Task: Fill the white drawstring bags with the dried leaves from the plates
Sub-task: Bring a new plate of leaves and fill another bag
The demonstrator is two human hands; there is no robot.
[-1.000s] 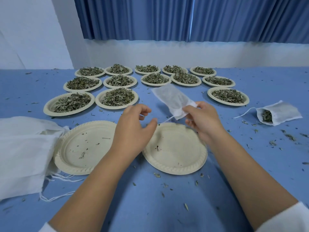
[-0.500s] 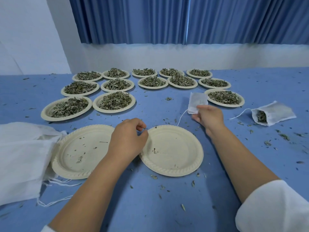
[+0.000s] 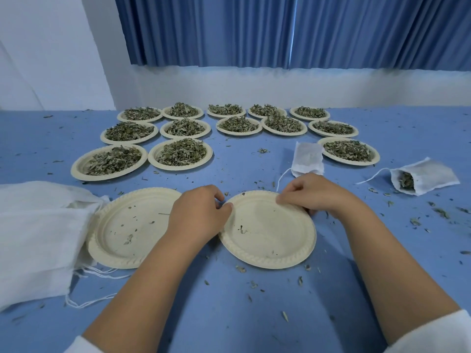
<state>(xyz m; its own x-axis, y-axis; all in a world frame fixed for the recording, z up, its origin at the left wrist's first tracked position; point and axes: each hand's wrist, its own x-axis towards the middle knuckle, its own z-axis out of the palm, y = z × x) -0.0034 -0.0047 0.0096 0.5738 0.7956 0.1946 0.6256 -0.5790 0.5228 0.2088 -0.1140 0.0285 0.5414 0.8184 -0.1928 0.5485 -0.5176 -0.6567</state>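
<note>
White and thin, a small drawstring bag (image 3: 307, 159) lies flat on the blue counter (image 3: 229, 314) just beyond the person's right hand (image 3: 314, 193), its string (image 3: 282, 178) trailing toward the near side; neither hand holds it. Off to the right, a second drawstring bag (image 3: 430, 175) lies on its side with its mouth turned left and dried leaves (image 3: 406, 180) showing inside. Both hands are at the nearly bare paper plate (image 3: 270, 240) in front of the person. The right hand has its fingers curled over the far right rim and looks to be gripping it. The left hand (image 3: 197, 216) sits at the left rim with fingers curled and the thumb tip against the edge, and from here I cannot tell whether it pinches the plate or only touches it. Just left of that is another emptied plate (image 3: 142, 247) carrying a few crumbs. Its left edge meets a heap of white cloth bags (image 3: 33, 233), whose loose cords (image 3: 102, 272) spill onto the counter. Farther back stand thirteen heaped plates of leaves (image 3: 81, 171): five in the rear row, five in the middle, and three nearer, two on the left and one on the right beside the flat bag. Leaf bits (image 3: 415, 221) are scattered over the counter. White sleeves (image 3: 433, 335) show at the bottom corners, and behind it all are a white wall (image 3: 254, 85) and a blue pleated curtain (image 3: 254, 29).
</note>
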